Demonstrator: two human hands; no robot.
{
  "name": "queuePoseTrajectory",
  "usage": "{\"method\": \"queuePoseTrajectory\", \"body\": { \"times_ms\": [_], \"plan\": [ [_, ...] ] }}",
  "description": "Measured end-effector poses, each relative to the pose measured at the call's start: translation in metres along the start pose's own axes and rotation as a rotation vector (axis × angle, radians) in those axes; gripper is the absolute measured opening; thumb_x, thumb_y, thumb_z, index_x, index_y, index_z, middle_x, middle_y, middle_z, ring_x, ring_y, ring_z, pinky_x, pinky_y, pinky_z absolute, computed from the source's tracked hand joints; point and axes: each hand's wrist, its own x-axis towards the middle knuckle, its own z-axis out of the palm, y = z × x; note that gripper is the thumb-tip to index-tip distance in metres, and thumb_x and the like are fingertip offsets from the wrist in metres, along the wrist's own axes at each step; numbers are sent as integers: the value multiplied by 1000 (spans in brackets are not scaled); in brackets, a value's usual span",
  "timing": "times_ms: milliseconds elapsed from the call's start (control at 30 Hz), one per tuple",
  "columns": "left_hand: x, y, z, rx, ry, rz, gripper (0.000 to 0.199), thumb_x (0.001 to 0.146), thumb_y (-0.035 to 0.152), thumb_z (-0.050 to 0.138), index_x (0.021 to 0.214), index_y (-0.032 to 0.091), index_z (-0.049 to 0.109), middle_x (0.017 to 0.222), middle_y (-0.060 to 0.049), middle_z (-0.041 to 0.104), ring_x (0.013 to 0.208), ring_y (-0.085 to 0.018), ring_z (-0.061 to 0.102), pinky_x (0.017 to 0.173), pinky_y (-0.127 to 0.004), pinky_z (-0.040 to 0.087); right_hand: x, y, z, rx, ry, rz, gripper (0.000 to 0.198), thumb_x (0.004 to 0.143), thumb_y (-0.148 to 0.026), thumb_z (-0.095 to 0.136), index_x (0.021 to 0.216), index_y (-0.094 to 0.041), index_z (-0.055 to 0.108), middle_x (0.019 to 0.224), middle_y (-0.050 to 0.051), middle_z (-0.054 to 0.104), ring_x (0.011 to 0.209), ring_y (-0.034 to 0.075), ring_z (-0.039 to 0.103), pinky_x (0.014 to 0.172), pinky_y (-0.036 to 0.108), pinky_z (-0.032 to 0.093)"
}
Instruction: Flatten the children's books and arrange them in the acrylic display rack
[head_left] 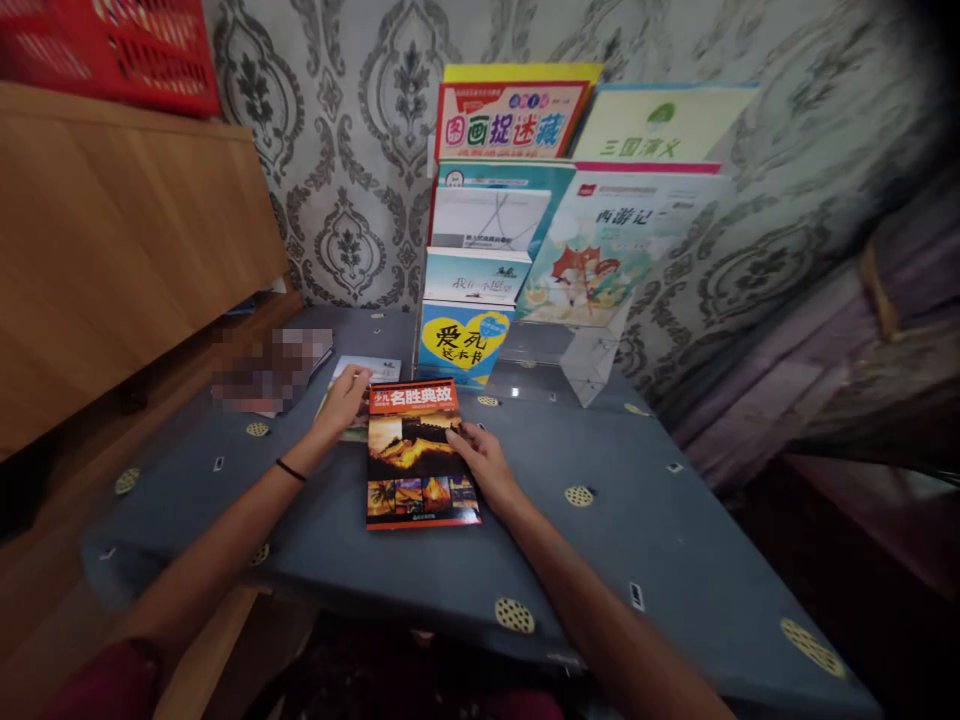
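A paperback book [421, 450] with a red-and-black cover and a photo of a lit wall lies face up near the middle of the table. My right hand [484, 462] grips its right edge, thumb on the cover and the other fingers mostly hidden. Partly beneath and behind it is a pale-covered book [382, 368]. My left hand [346, 397] is closed at that pale book's left side, thumb over its cover; the fingers are partly hidden.
A clear tiered rack [592, 365] holds several books, among them a blue one with a yellow heart [465, 345]. A blurred stack of books [274, 370] lies at left on the grey patterned tablecloth [570, 560]. A wooden cabinet [135, 220] carries a red basket [161, 60].
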Motion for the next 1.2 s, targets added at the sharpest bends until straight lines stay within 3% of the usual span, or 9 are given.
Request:
{"method": "queuePoseTrajectory", "body": {
  "times_ms": [167, 300, 433, 567, 667, 733, 867, 1000, 1200],
  "plan": [
    [-1, -12, -2, 283, -114, 209, 20, 88, 39, 50, 89, 21, 59, 89, -4, 68, 82, -19, 64, 67, -28, 50, -10, 5, -26, -229, 88, -15, 50, 75, -67, 70, 92, -20, 72, 77, 4, 75, 77, 25, 71, 67, 34, 56],
    [-10, -20, 0, 546, -240, 408, 23, 93, 31, 46, 100, 20, 64, 94, -5, 70, 86, -21, 64, 81, -35, 52, -9, 2, -31, -418, 100, -43, 47, 81, -64, 63, 87, -18, 71, 73, 4, 73, 73, 24, 68, 63, 31, 52],
    [-18, -30, 7, 712, -282, 567, 26, 97, 28, 43, 109, 19, 64, 111, -10, 70, 107, -26, 63, 98, -44, 49, -12, -7, -36, -710, 143, -38, 40, 85, -54, 58, 85, -17, 71, 65, 3, 69, 65, 21, 64, 59, 29, 45],
    [-20, -41, 8, 775, -274, 635, 29, 100, 27, 42, 119, 21, 62, 121, -11, 68, 121, -27, 58, 107, -48, 45, -23, -17, -40, -1019, 241, -67, 31, 88, -45, 59, 98, -20, 73, 64, 3, 68, 61, 21, 63, 60, 30, 42],
    [-18, -48, 7, 772, -257, 638, 31, 99, 25, 42, 124, 21, 61, 124, -11, 67, 125, -28, 57, 109, -49, 45, -28, -22, -34, -1226, 273, -140, 25, 93, -38, 55, 102, -23, 73, 80, 8, 74, 72, 24, 67, 64, 32, 45],
    [-18, -51, 7, 772, -244, 639, 33, 98, 23, 43, 127, 21, 61, 128, -11, 66, 128, -28, 56, 110, -50, 44, -26, -23, -23, -1294, 206, -286, 25, 96, -32, 50, 106, -23, 72, 97, 10, 75, 88, 26, 68, 75, 34, 50],
    [-18, -53, 8, 779, -235, 661, 34, 98, 19, 43, 127, 20, 62, 127, -12, 67, 127, -28, 57, 110, -51, 45, -8, -22, 10, -1308, -111, -544, 33, 98, -22, 47, 124, -18, 67, 125, 14, 70, 120, 27, 61, 104, 44, 47],
    [-20, -53, 9, 770, -238, 707, 38, 96, 11, 42, 124, 22, 64, 118, -10, 69, 118, -26, 61, 107, -48, 49, 15, -16, 40, -1390, -259, -546, 43, 100, -22, 45, 140, -8, 56, 145, 20, 58, 136, 29, 52, 115, 47, 40],
    [-20, -57, 14, 796, -190, 722, 47, 88, -1, 40, 122, 22, 65, 118, -9, 68, 116, -25, 61, 105, -45, 50, 33, -7, 47, -1446, -256, -525, 48, 102, -30, 45, 146, -8, 50, 151, 20, 52, 143, 28, 46, 119, 49, 35]
  ]
}}
